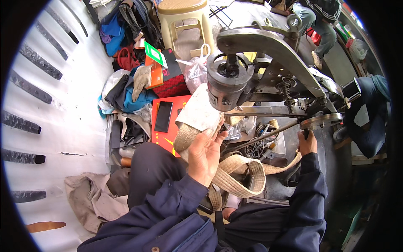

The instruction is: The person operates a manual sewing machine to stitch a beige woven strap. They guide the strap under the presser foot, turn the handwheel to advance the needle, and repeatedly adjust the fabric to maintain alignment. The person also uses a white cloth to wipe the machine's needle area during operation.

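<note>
A dark metal hand-cranked sewing machine (pixel 228 84) stands in front of me, its long arm reaching off to the right. Under its round head lies a white flat piece (pixel 200 110) joined to coarse beige webbing (pixel 239 178), which hangs in loops over my lap. My left hand (pixel 203 157) is closed at the webbing's edge just below the machine head, thumb uppermost; its fingertips are partly hidden. My right hand (pixel 307 143) is wrapped round the dark crank handle under the metal wheel (pixel 322 121). Where the needle meets the work is hidden.
Left of the work, a black phone (pixel 163 116) lies on a red box (pixel 171 136). Behind are a plastic bag (pixel 196 71), piled clothes (pixel 121 94) and a beige stool (pixel 183 7). People sit at right (pixel 371 122) and far right (pixel 321 31).
</note>
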`<action>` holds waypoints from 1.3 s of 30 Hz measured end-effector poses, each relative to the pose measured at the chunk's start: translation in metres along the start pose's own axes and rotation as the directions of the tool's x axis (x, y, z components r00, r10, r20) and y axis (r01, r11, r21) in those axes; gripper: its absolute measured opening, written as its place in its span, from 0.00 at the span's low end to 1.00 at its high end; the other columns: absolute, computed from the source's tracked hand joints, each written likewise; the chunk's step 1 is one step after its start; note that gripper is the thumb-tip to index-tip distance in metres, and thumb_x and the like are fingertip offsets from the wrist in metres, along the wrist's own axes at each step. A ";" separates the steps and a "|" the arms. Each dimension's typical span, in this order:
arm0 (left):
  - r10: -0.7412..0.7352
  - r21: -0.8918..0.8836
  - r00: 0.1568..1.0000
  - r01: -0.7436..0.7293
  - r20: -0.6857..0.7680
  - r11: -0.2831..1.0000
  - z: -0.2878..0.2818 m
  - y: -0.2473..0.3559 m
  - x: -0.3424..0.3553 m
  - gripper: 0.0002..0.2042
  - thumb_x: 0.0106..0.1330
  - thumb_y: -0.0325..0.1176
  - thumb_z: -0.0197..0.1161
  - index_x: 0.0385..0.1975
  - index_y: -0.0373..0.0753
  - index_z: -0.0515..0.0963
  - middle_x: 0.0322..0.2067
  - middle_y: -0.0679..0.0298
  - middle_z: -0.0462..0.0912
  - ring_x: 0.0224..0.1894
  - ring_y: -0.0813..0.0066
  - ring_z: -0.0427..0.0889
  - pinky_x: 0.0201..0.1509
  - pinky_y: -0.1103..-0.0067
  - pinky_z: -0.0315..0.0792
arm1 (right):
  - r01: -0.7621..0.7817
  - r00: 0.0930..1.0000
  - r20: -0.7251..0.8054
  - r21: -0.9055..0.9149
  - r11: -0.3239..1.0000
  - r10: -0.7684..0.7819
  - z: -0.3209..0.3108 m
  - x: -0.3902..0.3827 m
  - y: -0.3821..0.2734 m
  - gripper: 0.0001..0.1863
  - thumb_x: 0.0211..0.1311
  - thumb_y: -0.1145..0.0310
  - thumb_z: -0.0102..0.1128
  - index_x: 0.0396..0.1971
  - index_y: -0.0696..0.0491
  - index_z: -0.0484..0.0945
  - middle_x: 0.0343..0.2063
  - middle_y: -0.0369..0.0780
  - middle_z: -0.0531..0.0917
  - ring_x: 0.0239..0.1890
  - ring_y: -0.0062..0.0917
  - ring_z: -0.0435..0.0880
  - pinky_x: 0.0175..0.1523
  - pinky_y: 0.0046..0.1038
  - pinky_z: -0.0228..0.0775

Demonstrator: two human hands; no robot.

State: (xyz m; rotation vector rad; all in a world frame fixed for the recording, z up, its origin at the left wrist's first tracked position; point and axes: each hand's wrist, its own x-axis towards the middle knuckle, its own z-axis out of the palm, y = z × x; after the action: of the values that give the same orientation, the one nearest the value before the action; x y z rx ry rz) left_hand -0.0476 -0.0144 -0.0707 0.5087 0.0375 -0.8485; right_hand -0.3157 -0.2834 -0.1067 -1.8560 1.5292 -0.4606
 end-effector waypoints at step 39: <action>-0.025 0.098 1.000 0.024 0.011 0.995 0.000 -0.002 0.010 0.19 0.61 0.33 0.61 0.52 0.37 0.76 0.54 0.61 0.79 0.62 0.64 0.73 0.53 0.68 0.69 | 0.091 0.896 -0.439 0.015 0.996 -0.075 -0.101 0.034 0.007 0.08 0.68 0.65 0.58 0.40 0.54 0.77 0.25 0.39 0.79 0.24 0.20 0.74 0.29 0.24 0.66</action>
State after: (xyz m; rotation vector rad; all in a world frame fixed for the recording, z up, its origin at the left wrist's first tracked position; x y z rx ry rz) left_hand -0.0428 -0.0227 -0.0736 0.5960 -0.0090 -0.8804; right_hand -0.3781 -0.3448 -0.0451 -1.8782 1.7140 -0.9966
